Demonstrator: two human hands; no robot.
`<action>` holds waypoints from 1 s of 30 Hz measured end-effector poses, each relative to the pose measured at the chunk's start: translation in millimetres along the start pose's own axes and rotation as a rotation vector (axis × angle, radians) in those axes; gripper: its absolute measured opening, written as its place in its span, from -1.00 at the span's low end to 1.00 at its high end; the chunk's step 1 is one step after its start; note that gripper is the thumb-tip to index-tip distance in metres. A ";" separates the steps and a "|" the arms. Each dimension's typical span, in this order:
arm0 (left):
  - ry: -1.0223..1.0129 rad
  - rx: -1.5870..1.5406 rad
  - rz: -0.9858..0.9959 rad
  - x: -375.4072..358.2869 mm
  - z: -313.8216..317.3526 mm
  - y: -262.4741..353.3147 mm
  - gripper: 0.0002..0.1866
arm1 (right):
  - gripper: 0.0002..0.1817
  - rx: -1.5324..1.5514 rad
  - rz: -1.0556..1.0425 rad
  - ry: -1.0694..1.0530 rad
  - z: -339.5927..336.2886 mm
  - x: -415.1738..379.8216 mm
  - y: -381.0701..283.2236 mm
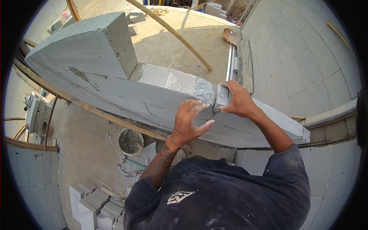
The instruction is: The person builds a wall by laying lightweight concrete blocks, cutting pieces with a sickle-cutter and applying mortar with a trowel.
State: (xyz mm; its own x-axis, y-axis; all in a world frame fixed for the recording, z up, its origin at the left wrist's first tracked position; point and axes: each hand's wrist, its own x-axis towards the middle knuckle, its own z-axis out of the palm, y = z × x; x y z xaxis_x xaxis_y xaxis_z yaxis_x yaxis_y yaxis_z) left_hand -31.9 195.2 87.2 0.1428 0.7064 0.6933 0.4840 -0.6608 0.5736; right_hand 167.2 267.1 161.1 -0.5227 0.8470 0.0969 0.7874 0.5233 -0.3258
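Note:
My right hand (240, 100) grips a small cut piece of grey concrete block (222, 94), fingers over its far side and thumb at its near side. The piece stands on top of the block wall (165, 109), close beside the end of a long light block (172, 79). My left hand (190, 122) is open, thumb and fingers spread, with its fingertips right at that block's near top edge. Dust coats the fingertips of both hands. Farther left, a taller block (84, 50) rises from the same wall.
A bucket of grey mortar (130, 141) stands on the floor below, with stacked blocks (97, 205) nearer to me. A wooden pole (174, 34) slants down beyond the wall. A tall block wall (291, 57) rises at right, a weathered plank (245, 65) beside it.

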 end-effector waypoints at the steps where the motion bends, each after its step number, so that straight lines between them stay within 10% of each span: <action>1: -0.061 0.090 0.055 29.2 -5.1 4.7 -0.39 | -0.25 0.008 0.007 0.012 0.6 -2.0 0.6; 6: -0.500 0.238 0.112 94.3 15.9 -20.7 -0.22 | -0.19 0.126 -0.225 -0.049 -2.0 -3.5 41.5; 9: -0.841 0.257 -0.073 107.4 21.4 -17.2 -0.18 | -0.23 0.426 -0.011 -0.227 -14.9 -0.1 53.8; 25: -0.732 0.284 0.203 101.3 22.2 -27.1 -0.19 | -0.32 0.262 -0.048 -0.146 -13.0 -7.1 30.4; 30: -0.655 0.379 0.300 94.7 13.6 -36.1 -0.06 | -0.01 0.298 -0.068 -0.228 -8.8 -3.5 42.8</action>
State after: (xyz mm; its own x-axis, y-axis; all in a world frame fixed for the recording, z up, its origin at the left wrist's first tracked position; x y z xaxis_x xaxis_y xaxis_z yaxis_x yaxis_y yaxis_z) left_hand -24.1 289.4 126.1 0.7320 0.5956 0.3309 0.5875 -0.7977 0.1363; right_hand 205.6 287.4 155.1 -0.6563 0.7509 -0.0734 0.6365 0.4987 -0.5884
